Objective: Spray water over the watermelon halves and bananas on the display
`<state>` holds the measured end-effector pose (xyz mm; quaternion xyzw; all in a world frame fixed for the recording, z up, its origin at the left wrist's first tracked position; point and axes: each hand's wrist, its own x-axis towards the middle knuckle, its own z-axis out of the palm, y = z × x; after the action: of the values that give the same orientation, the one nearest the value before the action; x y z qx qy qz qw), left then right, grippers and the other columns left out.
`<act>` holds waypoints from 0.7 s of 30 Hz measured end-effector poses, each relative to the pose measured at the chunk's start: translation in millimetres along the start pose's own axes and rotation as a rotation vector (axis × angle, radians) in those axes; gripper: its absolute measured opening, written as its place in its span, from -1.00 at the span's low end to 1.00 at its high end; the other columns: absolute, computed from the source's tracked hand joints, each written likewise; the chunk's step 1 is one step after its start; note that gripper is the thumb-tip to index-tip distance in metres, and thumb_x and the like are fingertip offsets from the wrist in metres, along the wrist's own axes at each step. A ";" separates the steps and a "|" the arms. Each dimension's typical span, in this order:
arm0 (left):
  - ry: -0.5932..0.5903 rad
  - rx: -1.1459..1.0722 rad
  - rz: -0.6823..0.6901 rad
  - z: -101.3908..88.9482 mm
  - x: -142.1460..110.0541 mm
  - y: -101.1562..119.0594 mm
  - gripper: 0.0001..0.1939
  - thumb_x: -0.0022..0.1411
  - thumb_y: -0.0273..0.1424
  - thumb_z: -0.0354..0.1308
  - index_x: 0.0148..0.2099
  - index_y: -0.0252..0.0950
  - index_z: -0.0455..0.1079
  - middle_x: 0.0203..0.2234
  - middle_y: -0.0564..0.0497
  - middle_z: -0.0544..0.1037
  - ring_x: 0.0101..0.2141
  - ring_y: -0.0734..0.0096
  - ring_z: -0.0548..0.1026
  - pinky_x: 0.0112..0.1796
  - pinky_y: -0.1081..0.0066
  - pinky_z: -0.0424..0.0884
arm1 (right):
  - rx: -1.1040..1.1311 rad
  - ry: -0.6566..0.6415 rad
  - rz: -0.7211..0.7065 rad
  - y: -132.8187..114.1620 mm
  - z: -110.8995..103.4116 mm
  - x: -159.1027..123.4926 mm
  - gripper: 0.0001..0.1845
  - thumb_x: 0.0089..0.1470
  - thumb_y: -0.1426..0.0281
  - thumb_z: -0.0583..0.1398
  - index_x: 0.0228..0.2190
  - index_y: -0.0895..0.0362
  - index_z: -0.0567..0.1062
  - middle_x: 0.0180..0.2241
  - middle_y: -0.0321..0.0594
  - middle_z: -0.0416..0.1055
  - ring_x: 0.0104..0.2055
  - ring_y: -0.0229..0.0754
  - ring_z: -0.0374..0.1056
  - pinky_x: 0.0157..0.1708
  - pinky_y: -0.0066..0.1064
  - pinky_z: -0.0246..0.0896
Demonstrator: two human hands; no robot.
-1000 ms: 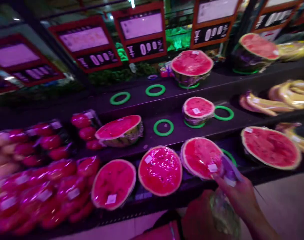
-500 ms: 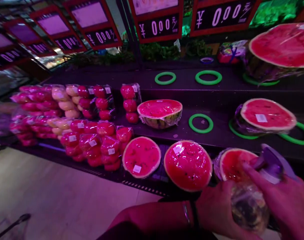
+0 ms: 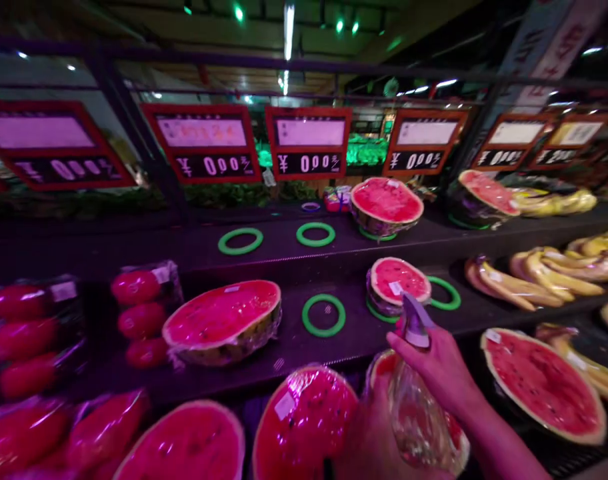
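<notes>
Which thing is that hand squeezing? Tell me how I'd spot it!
Find the dark tiered fruit stand and look at its front row of cut watermelons. There the right hand grips a clear spray bottle. Unlike the red fruit around it, it is see-through with a pale nozzle on top.

Before you, dark tiered shelves carry wrapped watermelon halves, green rings (some bare), bagged tomatoes and bananas.

right hand: bare, no rings | right forearm: bare, no sleeve | left hand: bare, mostly hidden
</notes>
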<state>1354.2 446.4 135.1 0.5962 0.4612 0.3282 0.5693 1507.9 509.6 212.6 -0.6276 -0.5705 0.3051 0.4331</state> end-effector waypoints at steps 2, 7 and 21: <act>-0.017 0.034 0.041 -6.7 17.1 17.6 0.23 -0.30 -0.27 0.69 0.44 -0.12 0.29 0.28 -0.24 0.61 0.28 -0.39 0.56 0.34 -0.20 0.53 | 0.046 0.064 -0.063 -15.9 -6.6 15.0 -0.62 0.13 0.01 0.38 -0.29 0.07 0.60 -0.48 -0.34 0.55 -0.42 -0.14 0.45 -0.33 -0.30 0.37; 0.102 0.103 0.045 -22.3 43.9 70.3 0.34 -0.21 -0.34 0.58 0.57 -0.17 0.03 0.32 -0.30 0.56 0.29 -0.37 0.54 0.36 -0.27 0.45 | 0.101 0.212 -0.199 -50.7 -29.3 55.8 -0.59 0.11 0.04 0.39 -0.16 0.09 0.64 -0.33 -0.24 0.66 -0.28 -0.05 0.53 -0.17 -0.24 0.43; 0.013 0.118 0.080 19.8 56.2 39.5 0.14 0.07 -0.16 0.58 0.55 -0.18 0.10 0.33 -0.31 0.56 0.33 -0.33 0.52 0.32 -0.22 0.52 | 0.084 0.230 -0.191 -18.9 -52.9 39.3 -0.75 0.16 0.19 0.33 -0.18 0.05 0.56 -0.32 -0.31 0.57 -0.29 -0.14 0.42 -0.20 -0.31 0.33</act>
<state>1399.5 493.7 163.6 0.6446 0.4591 0.3268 0.5167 1552.2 537.3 257.0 -0.5826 -0.5612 0.2123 0.5483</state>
